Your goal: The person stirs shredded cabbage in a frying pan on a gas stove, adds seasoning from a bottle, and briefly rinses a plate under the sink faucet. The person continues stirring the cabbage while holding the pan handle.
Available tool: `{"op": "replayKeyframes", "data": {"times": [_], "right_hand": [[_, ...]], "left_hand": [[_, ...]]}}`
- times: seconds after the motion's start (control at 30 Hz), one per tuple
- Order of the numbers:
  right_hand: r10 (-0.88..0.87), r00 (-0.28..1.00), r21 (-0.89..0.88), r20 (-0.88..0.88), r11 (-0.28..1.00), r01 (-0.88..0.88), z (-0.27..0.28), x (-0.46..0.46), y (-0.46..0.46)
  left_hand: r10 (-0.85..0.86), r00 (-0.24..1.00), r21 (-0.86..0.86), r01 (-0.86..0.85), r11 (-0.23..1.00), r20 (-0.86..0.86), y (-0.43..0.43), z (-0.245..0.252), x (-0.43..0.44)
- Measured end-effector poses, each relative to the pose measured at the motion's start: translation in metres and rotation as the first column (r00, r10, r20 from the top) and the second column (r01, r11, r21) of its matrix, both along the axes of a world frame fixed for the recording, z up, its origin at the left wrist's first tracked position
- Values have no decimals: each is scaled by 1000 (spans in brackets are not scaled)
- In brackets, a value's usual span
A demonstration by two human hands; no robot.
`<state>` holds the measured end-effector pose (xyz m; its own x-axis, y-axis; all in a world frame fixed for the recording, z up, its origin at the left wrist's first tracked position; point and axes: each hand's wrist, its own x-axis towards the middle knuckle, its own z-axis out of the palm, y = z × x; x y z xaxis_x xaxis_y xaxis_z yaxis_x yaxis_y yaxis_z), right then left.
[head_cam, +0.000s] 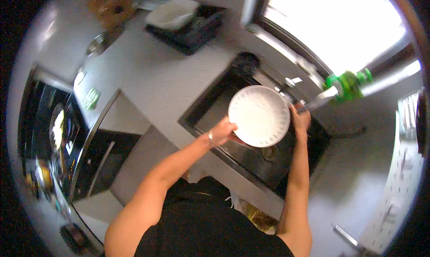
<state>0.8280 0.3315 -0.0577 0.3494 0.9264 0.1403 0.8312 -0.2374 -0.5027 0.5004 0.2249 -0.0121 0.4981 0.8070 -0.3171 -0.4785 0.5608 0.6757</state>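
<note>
My left hand (223,131) grips the near left rim of a white round bowl (259,117). The bowl has a ribbed edge and a pale inside, and it is held over the black sink (215,117). My right hand (301,117) is at the bowl's right side, close to the tap fittings (287,85). Blur hides whether its fingers are on the bowl's rim, on the tap or on both. Below the bowl a round drain (268,153) shows in the basin.
Green bottles (349,85) stand by the window right of the sink. A black dish rack (189,42) holds a white dish (173,14). A black round item (247,62) sits at the sink's far corner. Leftward are a green-and-white cloth or sponge (91,98), a black cooktop (45,104) and an oven front (104,159).
</note>
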Motion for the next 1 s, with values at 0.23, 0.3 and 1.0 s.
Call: {"op": "replayKeyframes", "data": {"times": [0.23, 0.3, 1.0], "right_hand": [[125, -87, 152, -988, 855, -497, 55, -130, -101], [81, 6, 61, -997, 788, -613, 72, -175, -117], [127, 32, 7, -991, 296, -955, 156, -684, -136]], "left_hand": [[154, 988, -19, -154, 988, -9, -35, 20, -77], [253, 967, 61, -250, 966, -34, -53, 30, -105], [755, 341, -180, -940, 290, -560, -414, -53, -454]]}}
